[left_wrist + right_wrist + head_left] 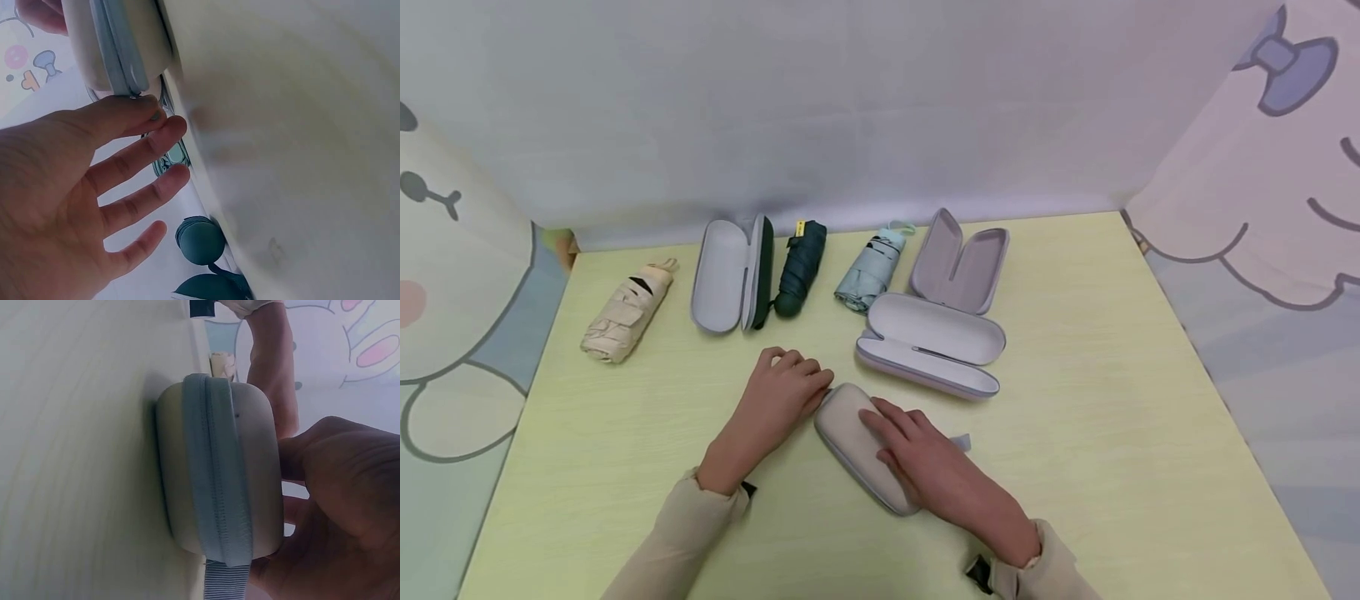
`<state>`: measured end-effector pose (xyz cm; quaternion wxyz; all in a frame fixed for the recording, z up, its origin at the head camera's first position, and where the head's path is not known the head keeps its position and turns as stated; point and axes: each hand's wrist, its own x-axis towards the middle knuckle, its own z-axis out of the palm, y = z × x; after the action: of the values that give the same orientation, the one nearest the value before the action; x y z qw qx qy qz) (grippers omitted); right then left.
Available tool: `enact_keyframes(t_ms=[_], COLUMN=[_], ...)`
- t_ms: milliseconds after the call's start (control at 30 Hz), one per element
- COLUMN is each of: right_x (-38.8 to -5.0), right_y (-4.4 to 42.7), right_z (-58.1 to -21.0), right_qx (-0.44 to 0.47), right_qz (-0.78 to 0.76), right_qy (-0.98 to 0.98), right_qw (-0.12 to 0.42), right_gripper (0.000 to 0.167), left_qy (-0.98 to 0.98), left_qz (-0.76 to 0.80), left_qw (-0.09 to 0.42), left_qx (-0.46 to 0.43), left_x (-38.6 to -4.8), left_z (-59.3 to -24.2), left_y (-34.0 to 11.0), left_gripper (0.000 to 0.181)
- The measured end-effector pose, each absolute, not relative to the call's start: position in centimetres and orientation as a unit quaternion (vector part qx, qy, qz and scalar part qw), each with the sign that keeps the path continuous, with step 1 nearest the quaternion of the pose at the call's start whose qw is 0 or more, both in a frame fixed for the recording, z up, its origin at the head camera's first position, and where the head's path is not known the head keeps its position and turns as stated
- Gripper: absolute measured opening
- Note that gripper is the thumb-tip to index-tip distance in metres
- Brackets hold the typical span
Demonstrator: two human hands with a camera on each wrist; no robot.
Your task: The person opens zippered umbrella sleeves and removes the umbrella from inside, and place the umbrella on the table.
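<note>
A closed beige zippered case (856, 425) with a grey zipper band (215, 469) lies on the table. My left hand (786, 383) is at its far left end. There, the thumb and index finger pinch the zipper pull, which the fingertips mostly hide; the other fingers (147, 206) are spread apart. My right hand (932, 458) holds the case from above and its right side, fingers bent over the shell. A grey ribbed strap (226, 580) sticks out from the case beside that hand.
Beyond the hands lie folded umbrellas: cream (628, 315), dark green (802, 267) and light blue (872, 271). Opened cases stand among them: a dark green one with grey lining (720, 279), a lilac one (958, 271) and a pale-lined one (932, 342). A curtain (850, 108) hangs behind the table.
</note>
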<state>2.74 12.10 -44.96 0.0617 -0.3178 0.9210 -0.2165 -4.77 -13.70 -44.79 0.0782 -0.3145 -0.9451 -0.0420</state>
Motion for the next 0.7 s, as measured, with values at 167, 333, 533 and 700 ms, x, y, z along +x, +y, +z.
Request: enact_keyframes(t_ms=[167, 333, 533, 700], right_x=[2.9, 3.4, 4.0, 3.8], right_y=[11.8, 11.3, 10.9, 11.0], right_z=[-44.7, -44.8, -45.3, -45.2], right_qx=[-0.306, -0.28, -0.292, -0.315], right_qz=[-0.202, -0.194, -0.176, -0.18], right_qy=[0.929, 0.938, 0.939, 0.932], right_qw=[0.048, 0.057, 0.037, 0.011], right_gripper=[0.051, 0.076, 0.101, 0.091], left_qy=[-0.947, -0.949, -0.953, -0.954], left_qz=[-0.048, -0.056, -0.061, -0.063], left_qw=[0.079, 0.08, 0.071, 0.072], left_qx=[-0.309, -0.299, -0.289, -0.283], left_x=[-4.7, -4.6, -4.4, -3.5], left_z=[-44.8, -44.8, -44.7, -44.8], left_y=[-13.7, -13.6, -13.7, -14.3], left_gripper=[0.01, 0.006, 0.006, 0.009])
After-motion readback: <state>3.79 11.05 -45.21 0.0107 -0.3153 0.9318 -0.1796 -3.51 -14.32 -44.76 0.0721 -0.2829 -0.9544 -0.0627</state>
